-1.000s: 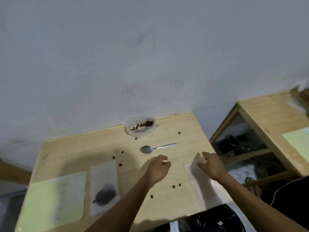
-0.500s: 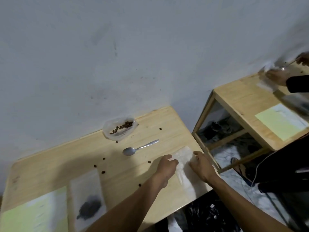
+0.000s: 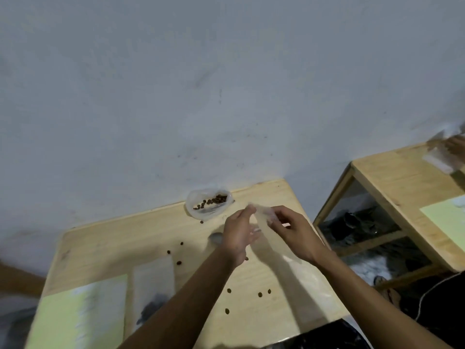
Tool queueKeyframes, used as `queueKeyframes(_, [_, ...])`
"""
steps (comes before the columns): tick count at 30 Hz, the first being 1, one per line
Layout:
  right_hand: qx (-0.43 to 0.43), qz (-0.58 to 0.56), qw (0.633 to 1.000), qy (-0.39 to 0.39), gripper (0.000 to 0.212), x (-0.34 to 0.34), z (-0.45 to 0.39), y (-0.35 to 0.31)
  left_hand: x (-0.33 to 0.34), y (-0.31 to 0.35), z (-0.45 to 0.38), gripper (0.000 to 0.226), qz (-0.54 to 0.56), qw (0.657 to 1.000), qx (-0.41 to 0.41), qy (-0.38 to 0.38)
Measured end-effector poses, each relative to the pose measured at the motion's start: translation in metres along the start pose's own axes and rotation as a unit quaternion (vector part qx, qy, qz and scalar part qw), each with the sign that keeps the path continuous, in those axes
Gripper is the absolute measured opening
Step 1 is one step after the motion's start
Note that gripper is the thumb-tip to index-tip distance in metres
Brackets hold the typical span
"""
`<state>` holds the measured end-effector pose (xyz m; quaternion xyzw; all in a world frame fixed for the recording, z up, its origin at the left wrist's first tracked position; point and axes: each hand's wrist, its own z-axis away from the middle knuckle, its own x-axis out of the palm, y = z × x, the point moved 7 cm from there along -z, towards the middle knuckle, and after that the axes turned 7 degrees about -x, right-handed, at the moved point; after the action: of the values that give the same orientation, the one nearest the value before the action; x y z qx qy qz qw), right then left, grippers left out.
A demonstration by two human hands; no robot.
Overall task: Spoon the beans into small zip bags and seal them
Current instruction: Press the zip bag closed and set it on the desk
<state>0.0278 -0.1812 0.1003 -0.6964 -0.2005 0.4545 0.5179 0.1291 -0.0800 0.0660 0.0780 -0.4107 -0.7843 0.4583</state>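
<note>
While both my hands are raised over the wooden tabletop (image 3: 105, 250), they hold one small clear zip bag (image 3: 261, 217) between them: my left hand (image 3: 239, 233) pinches one side of its top with the fingers drawn close, and my right hand (image 3: 294, 233) grips the other side, fingers curled onto the plastic. I cannot tell whether the bag's mouth is open, as it is blurred. Just beyond my hands, at the far edge by the wall, sits the clear plastic container (image 3: 208, 206) with brown beans (image 3: 212, 200) in it. Loose beans (image 3: 260, 294) lie scattered on the wood near my forearms. The spoon (image 3: 216, 238) lies on the tabletop, mostly hidden behind my left hand. Nearer me on the left lies a filled zip bag (image 3: 151, 290) with a dark heap inside, beside a pale green sheet (image 3: 75, 321)
</note>
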Motion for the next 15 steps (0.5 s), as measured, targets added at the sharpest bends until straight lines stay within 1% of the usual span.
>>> queueKeyframes(2, [-0.022, -0.008, 0.999, -0.025, 0.023, 0.012, -0.009, -0.013, -0.009, 0.019, 0.008, 0.03, 0.064, 0.998, -0.008, -0.027])
queueKeyframes(4, [-0.049, 0.005, 0.997, -0.061, 0.033, 0.025, -0.016, -0.027, -0.023, 0.037, 0.016, 0.029, 0.102, 0.994, 0.006, -0.031])
queueKeyframes(6, [-0.078, 0.024, 0.991, -0.106, 0.043, 0.037, -0.022, -0.04, -0.037, 0.05, 0.022, 0.024, 0.111, 0.993, 0.027, -0.021])
queueKeyframes(8, [-0.092, 0.021, 0.985, -0.142, 0.045, 0.048, -0.027, -0.05, -0.052, 0.058, 0.028, 0.024, 0.105, 0.993, 0.046, -0.011])
queueKeyframes(10, [-0.083, -0.016, 0.986, -0.145, 0.039, 0.055, -0.034, -0.057, -0.062, 0.064, 0.033, 0.027, 0.099, 0.993, 0.065, -0.005])
queueKeyframes(13, [-0.071, -0.071, 0.988, -0.119, 0.02, 0.063, -0.045, -0.068, -0.072, 0.069, 0.039, 0.026, 0.088, 0.992, 0.087, 0.012])
queueKeyframes(15, [-0.069, -0.091, 0.987, -0.111, 0.017, 0.07, -0.05, -0.074, -0.077, 0.072, 0.041, 0.022, 0.078, 0.991, 0.104, 0.029])
